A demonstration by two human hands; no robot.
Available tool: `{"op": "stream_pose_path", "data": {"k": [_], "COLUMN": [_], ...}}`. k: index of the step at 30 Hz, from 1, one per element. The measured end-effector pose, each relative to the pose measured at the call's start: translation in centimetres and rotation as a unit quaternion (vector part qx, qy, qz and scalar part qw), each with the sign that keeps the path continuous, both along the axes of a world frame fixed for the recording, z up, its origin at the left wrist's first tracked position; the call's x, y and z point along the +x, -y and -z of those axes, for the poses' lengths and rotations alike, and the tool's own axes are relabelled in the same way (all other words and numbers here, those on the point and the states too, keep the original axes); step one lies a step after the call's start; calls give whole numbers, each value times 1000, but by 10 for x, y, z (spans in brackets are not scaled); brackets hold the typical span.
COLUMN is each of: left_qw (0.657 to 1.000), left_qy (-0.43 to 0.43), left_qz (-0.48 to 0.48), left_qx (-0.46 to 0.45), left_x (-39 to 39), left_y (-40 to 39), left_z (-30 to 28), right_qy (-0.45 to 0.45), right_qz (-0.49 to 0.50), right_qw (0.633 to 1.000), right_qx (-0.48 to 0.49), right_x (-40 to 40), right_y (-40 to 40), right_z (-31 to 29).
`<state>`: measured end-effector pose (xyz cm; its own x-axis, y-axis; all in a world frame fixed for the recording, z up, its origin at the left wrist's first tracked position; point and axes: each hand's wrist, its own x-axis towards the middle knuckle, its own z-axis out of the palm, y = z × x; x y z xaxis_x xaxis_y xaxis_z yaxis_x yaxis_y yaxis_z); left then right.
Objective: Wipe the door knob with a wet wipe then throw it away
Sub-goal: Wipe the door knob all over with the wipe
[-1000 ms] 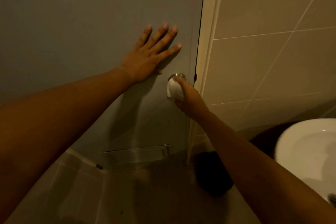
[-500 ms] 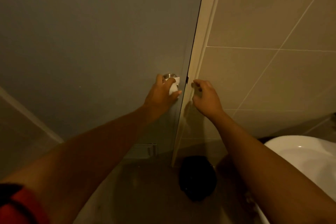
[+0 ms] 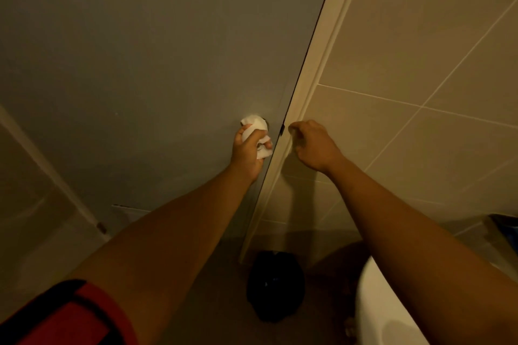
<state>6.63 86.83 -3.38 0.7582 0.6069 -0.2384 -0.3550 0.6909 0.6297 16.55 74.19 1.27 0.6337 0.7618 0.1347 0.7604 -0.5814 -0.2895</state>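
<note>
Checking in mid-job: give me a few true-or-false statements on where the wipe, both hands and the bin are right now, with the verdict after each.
1. The left hand holds the white wipe against the door knob. True.
2. The right hand also grips the wipe. False: it holds nothing and hangs loosely curled in front of the door frame, apart from the wipe.
3. The wipe is already in the black bin. False: it is at the knob, in the left hand.
4. The black bin stands on the floor below the door frame. True.
5. The knob is fully exposed. False: the wipe covers most of it, only a sliver shows at its right edge.
</note>
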Motion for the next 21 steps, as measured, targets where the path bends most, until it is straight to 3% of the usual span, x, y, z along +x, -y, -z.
{"op": "stream_pose_path", "data": {"k": [3,5,8,10,14,15,17,18,19,21], "left_qw": [988,946,801,691,461,425,408,425,455,580], "left_qy": [-85,-171,-293,-343,-356,-350,-343,-330,-309,-240], "left_qz": [-2,0,10,39,89,93,126,155,182,207], "left_qx": [131,276,523,635,808,830,837,829,815,751], "left_x": [-2,-6,-10,-12,-15,-17,-20,-22,-27,-38], "left_y": [-2,-3,-11,-20,-29,-29,-35,-41,-47,-58], "left_z": [3,3,5,6,-11,-17,-24,-23,-23,-24], "right_qy": [17,16,16,16,8,1,-30,-58,-94,-190], "right_qz": [-9,-14,-17,-23,-7,-1,10,19,35,83], "right_qw": [1000,1000,1000,1000,1000,1000,999,997,992,969], "right_qx": [-5,-2,-2,2,-5,-5,17,42,71,132], "right_x": [-1,0,0,0,0,-1,-6,-11,-17,-29], "right_y": [5,7,9,9,7,4,-2,-7,-12,-24], "right_z": [1,1,2,1,4,6,10,12,14,16]}}
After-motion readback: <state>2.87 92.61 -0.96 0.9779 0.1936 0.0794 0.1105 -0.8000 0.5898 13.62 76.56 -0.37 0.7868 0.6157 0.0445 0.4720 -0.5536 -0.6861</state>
